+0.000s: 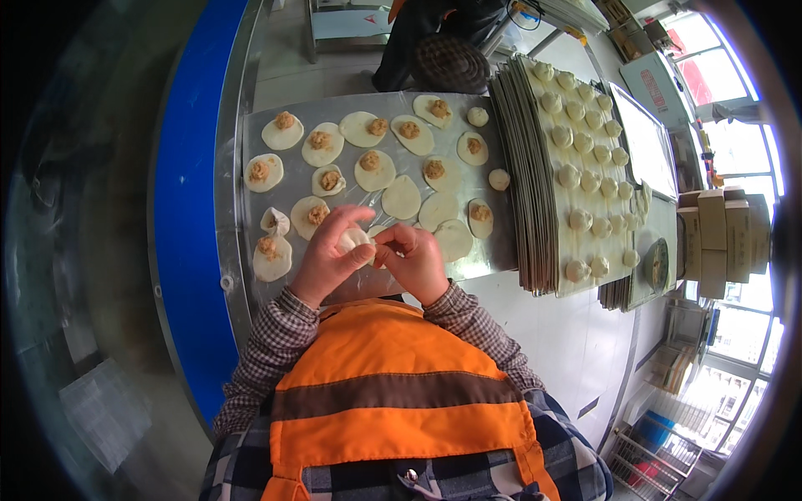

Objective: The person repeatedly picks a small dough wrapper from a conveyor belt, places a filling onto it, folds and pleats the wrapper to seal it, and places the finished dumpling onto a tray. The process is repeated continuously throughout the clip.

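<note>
My left hand (324, 260) cups a white stuffed bun (354, 239) just above the near edge of the metal table. The fingers of my right hand (420, 263) pinch the dough on the bun's right side. Beyond my hands lie several flat dough wrappers with brown filling, among them one filled wrapper (375, 170) straight ahead. Plain wrappers overlap just past my right hand, such as this bare dough round (402, 198). At the left, a partly folded dough piece (275, 221) touches a filled wrapper (272, 257). Two small closed buns, one a round bun (499, 179), sit near the right edge.
A tall stack of trays (525, 192) stands right of the metal table (246, 134), its top bearing rows of buns (591, 181). A blue panel (194, 184) runs along the left. Beyond the table is a person in dark trousers (399, 50). Cardboard boxes (723, 238) are stacked far right.
</note>
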Tool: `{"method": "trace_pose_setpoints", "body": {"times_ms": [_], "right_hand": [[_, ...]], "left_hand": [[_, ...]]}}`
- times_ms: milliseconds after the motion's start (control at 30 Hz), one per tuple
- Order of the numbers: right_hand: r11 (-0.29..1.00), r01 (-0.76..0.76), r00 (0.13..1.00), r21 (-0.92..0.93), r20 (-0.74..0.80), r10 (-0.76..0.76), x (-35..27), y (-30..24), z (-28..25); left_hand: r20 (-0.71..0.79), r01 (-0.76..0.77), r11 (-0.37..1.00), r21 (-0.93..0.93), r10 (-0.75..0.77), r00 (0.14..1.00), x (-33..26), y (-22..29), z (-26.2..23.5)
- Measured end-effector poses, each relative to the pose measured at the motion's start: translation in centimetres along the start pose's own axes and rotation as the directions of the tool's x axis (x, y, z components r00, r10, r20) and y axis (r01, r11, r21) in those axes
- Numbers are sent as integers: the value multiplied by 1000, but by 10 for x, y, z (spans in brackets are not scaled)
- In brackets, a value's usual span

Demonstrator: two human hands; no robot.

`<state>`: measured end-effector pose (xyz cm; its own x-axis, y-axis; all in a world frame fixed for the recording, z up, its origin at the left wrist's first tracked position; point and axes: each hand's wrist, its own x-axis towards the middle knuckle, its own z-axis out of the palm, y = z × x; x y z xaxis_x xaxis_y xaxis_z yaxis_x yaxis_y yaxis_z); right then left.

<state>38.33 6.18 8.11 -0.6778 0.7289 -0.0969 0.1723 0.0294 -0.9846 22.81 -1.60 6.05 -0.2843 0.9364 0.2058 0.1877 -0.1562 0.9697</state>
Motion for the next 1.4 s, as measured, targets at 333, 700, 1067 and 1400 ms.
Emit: {"method": "trace_pose_setpoints", "body": {"times_ms": [333,700,1067,1400], "right_hand": [[855,354,927,-379,25,-373,-7,-7,7],[783,391,919,-483,153,-365,-34,-8,-26],[867,133,886,-480,-335,-321,-99,-14,-87],[862,48,868,-505,-405,-286,-181,-11,-265]], "left_hand": [[110,584,640,-499,-622,775,7,-10,9],[776,895,-118,-430,-555,299,22,-29,33],[544,791,303,-531,-594,593,32,2,139],[641,670,355,-652,-215,737,56,87,342]]}}
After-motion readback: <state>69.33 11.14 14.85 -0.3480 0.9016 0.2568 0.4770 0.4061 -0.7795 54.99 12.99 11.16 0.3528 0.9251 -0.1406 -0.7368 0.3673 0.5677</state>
